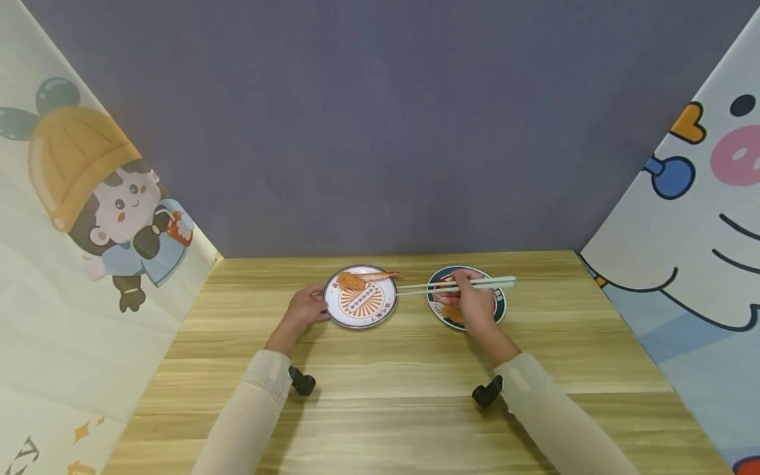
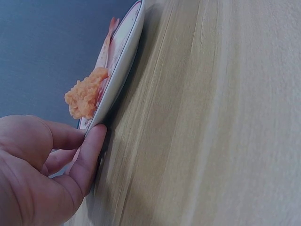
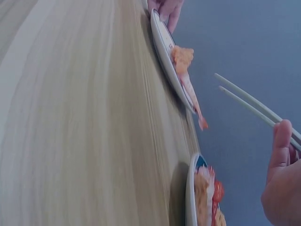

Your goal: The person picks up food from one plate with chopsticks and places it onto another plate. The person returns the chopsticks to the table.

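Note:
At the rim of a white plate (image 1: 380, 315) with an orange sunburst print, my left hand (image 1: 305, 307) pinches the left edge between thumb and fingers. On that plate lie a crumbly orange fried piece (image 2: 87, 94) and a shrimp (image 1: 380, 276) whose tail sticks out past the right rim. My right hand (image 1: 477, 307) holds a pair of pale green chopsticks (image 3: 254, 101) above a dark-rimmed plate (image 1: 501, 311). Their tips point left, slightly apart, near the white plate, with nothing between them. Part of the dark-rimmed plate is hidden by the right hand.
The dark-rimmed plate carries a fried piece (image 3: 201, 190), something red (image 3: 217, 192) and other food. Both plates stand toward the back of the wood-grain table (image 1: 380, 409). A grey panel (image 1: 380, 132) rises behind, and cartoon-printed panels (image 1: 59, 277) flank the table.

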Available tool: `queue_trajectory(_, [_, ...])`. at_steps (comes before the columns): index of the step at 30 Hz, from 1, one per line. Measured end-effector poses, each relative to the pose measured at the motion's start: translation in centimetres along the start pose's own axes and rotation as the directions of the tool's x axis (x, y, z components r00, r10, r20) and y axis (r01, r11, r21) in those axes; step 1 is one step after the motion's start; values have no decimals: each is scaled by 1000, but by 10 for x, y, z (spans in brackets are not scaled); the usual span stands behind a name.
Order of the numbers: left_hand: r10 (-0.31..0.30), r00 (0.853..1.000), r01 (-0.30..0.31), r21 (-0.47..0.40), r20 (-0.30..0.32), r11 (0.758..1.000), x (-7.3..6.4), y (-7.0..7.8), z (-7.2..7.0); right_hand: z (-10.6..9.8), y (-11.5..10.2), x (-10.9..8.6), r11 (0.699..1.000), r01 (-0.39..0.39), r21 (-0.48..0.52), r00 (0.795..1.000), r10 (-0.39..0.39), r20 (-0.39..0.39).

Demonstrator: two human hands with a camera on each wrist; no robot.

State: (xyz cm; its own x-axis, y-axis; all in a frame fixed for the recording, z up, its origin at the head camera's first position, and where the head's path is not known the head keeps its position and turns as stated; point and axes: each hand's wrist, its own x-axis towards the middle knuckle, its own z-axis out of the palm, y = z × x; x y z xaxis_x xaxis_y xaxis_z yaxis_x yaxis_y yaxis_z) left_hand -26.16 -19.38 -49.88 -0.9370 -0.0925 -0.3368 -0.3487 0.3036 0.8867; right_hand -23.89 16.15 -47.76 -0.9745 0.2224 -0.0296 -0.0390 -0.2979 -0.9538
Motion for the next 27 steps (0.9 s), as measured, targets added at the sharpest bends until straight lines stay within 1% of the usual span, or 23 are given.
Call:
queue_trajectory(5, [-1,1000,1,1,-4,1000,1,0,-1,17,3,1,1000,-9,-24,1000,9,12])
queue_trajectory(12, [4,1000,-4,4,1,1000,2,-1,0,37,10,1,1000,25,-11,1000,-25,-5])
queue_trajectory(16, [2,1000,-2,9,-4,1000,3,-2,0,46,13,3,999,39,-17,999,-39,1])
queue_trajectory(21, [-9,1000,9,18,-9,1000,5,-2,0,56,15,5,998,29,-59,1000,-28,8])
queue_trajectory(27, [-20,1000,20,22,-11,1000,6,-2,0,67,17,9,998,4,-61,1000,-4,-1])
